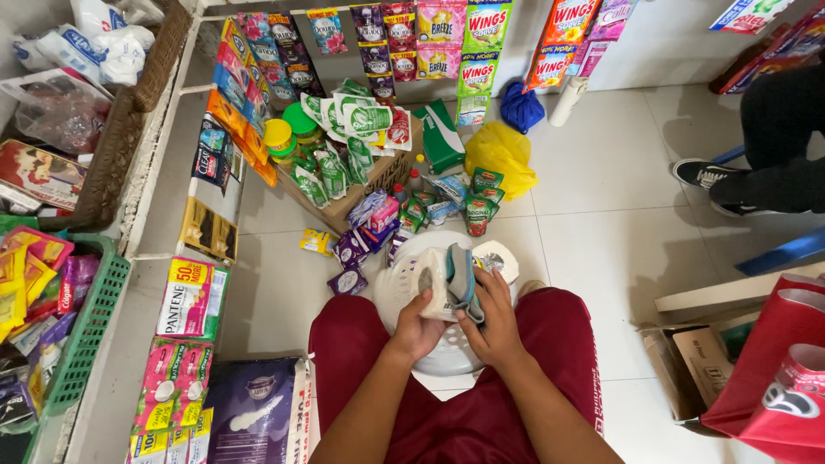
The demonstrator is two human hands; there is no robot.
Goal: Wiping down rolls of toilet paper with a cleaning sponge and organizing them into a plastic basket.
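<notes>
Left hand: the left hand is gripping the lower left side of a folded strip of sachets, fingers curled around it.
Right hand: the right hand is grasping the same strip from the right, thumb pressing on its grey-green packets.
Strip: it is being held upright just above a white plastic stool, between the person's knees in dark red shorts.
Floor ahead: loose purple and green sachets are lying just beyond the stool, beside a cardboard box holding green-and-white packets.
Further back: a yellow bag is sitting near the wall, under hanging sachet strips.
Left side: a green basket is standing on a shelf.
Right side: a red bag is leaning in the corner, well apart from another person's black shoes.
</notes>
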